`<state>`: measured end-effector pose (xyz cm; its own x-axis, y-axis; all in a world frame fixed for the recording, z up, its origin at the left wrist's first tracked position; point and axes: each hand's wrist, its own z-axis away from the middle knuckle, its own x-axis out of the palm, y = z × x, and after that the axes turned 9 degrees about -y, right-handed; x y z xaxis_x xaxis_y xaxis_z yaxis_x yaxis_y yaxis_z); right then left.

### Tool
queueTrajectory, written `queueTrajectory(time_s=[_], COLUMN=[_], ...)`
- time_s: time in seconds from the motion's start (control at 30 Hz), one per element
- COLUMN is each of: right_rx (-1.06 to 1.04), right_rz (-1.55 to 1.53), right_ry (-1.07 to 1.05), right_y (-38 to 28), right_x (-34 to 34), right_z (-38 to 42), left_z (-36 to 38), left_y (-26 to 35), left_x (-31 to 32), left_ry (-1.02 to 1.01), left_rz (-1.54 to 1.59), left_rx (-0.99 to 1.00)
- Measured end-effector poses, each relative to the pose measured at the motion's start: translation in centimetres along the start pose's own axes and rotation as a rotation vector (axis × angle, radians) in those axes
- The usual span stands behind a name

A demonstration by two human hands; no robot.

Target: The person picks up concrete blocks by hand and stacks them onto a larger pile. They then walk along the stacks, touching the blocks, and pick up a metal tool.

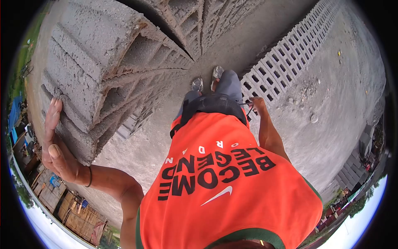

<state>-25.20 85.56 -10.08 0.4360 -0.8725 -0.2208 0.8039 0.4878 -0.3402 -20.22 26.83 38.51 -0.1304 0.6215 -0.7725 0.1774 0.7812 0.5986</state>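
My left hand [60, 143] rests against the near edge of a tall stack of grey concrete blocks [93, 54]. Its fingers are stretched along the rough block side, and the thumb stands apart. Down by my right hip, my right hand [258, 104] is closed around a thin dark cord [250, 109] that runs to the black item at my waist [217, 103]. Part of that grip is hidden. Ridged faces and hollow cells show on the stacked blocks.
A long low row of hollow blocks [290, 52] stretches away on the right. Another stack [182, 16] stands ahead, beyond a narrow gap. My shoes [216, 72] are on dusty grey ground [331, 103]. Wooden sheds [78, 216] and more piled blocks [352, 170] lie farther off.
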Motion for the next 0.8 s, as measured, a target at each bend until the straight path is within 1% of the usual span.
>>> queueTrajectory(time_s=[0.03,0.07,0.1,0.17,0.2,0.3,0.33,0.37,0.43,0.47,0.5,0.6,0.7,0.73,0.77,0.8], right_rx=[0.059,0.06,0.036,-0.01,-0.018,-0.12,-0.121,-0.129,-0.286,-0.294,-0.23,-0.22,-0.207,-0.165,-0.16,-0.18], right_rz=[0.032,0.027,0.037,0.058,0.062,0.023,0.038,0.05,-0.018,-0.007,0.037,0.093,0.116,0.151,0.082,0.075], right_ry=[0.002,-0.011,0.014,0.057,0.018,-0.047,-0.07,-0.076,-0.114,-0.112,-0.119,-0.107,-0.09,-0.064,-0.042,-0.033], right_y=[0.1,-0.8,-1.3,-2.2,-2.9,-5.8,-7.1,-8.4,-10.1,-11.3,-12.6,-14.2,-15.0,-15.7,-16.2,-16.5], right_x=[-0.6,-1.1,-1.7,-3.1,-4.0,-6.2,-6.9,-7.6,-9.5,-10.5,-11.8,-16.1,-20.6,-22.0,-23.1,-24.1], right_z=[0.4,1.4,1.2,0.2,-0.7,-3.4,-4.3,-5.2,-6.9,-7.3,-7.6,-9.8,-12.0,-12.3,-12.0,-12.2], left_z=[0.3,0.7,0.7,0.0,-0.6,-4.3,-5.2,-6.5,-9.7,-11.1,-12.5,-15.7,-18.8,-19.8,-20.7,-21.5], left_y=[0.5,1.1,1.7,3.0,3.8,7.2,8.0,8.6,9.8,10.6,11.1,12.3,13.6,14.0,14.3,14.4], left_x=[-0.1,-0.2,-0.1,0.5,1.1,4.8,5.7,6.9,9.7,10.9,11.9,14.1,15.6,15.9,16.2,16.4], left_ry=[0.008,0.015,0.02,0.049,0.064,0.208,0.231,0.308,0.448,0.462,0.474,0.491,0.467,0.472,0.463,0.452], left_rz=[-0.03,-0.06,-0.092,-0.131,-0.153,-0.291,-0.33,-0.346,-0.355,-0.397,-0.399,-0.404,-0.412,-0.419,-0.42,-0.423], left_rx=[-0.05,-0.098,-0.146,-0.161,-0.17,-0.334,-0.381,-0.462,-0.605,-0.649,-0.666,-0.725,-0.704,-0.71,-0.704,-0.699])
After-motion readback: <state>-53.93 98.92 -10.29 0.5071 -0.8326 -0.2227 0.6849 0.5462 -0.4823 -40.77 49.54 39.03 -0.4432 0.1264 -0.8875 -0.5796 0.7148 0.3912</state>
